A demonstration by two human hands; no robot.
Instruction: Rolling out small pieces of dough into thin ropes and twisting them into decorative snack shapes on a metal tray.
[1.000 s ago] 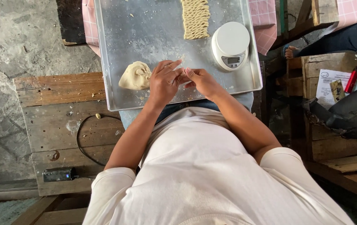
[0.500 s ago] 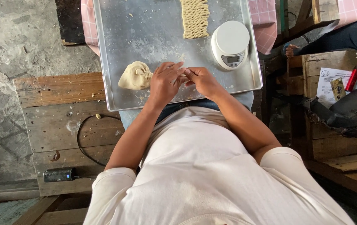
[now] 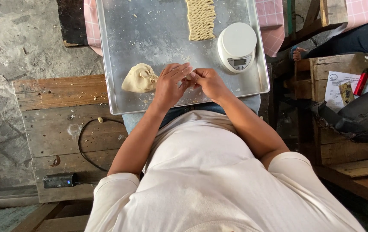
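Head view: left hand (image 3: 171, 83) and right hand (image 3: 207, 81) touching at the fingertips on the tray (image 3: 149, 25) — pinching something tiny, too small to tell. Dough (image 3: 139, 78) lying at 9 o'clock, just beside the left hand. Twists (image 3: 200, 19) at 12 o'clock — scale (image 3: 237, 46) at 1 o'clock.

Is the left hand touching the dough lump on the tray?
Apart. The head view shows bare tray between the left hand and the dough lump.

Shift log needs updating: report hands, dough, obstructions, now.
Left hand and right hand together over tray, contents hidden. Dough lump beside left hand, apart. Scale close right.
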